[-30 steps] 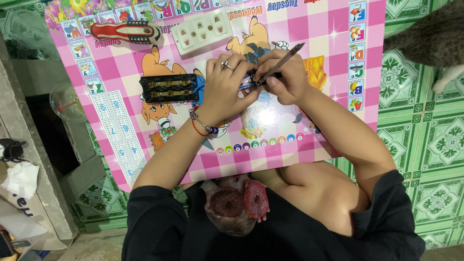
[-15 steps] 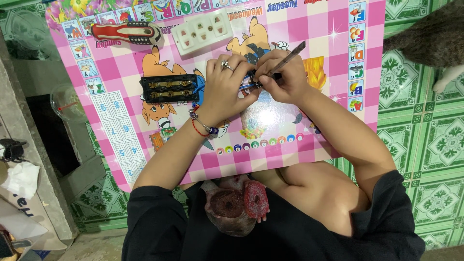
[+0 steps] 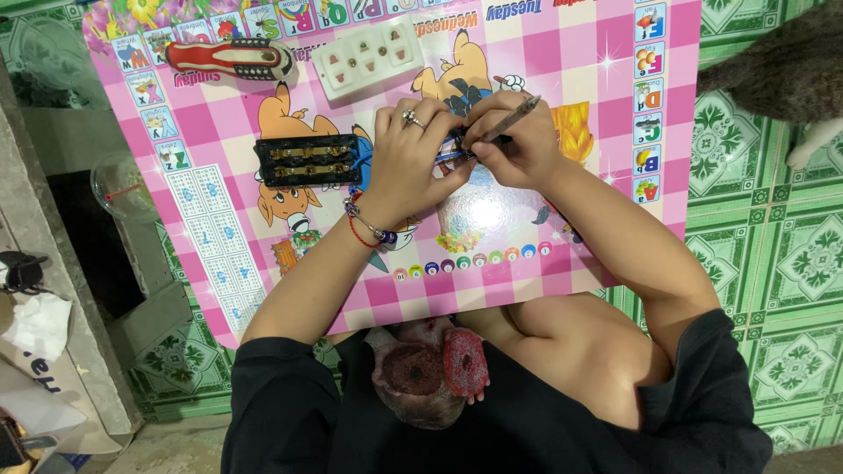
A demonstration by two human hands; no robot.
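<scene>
On pink mat (image 3: 615, 219), hands unmoved: left hand (image 3: 413, 162) pinning wires (image 3: 450, 151), right hand (image 3: 514, 145) gripping screwdriver (image 3: 505, 123).

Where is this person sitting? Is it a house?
Probably a home floor: green patterned tiles, a pink children's alphabet mat used as a work surface, and a grey furry animal beside it.

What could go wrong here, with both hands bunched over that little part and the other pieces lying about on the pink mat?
1. The right hand drives a thin metal tool toward the left hand; a slip might jab a finger.
2. The black terminal block lies beside the left wrist and could get knocked.
3. An animal stands at the pink mat edge and may disturb the white socket cover.
</scene>
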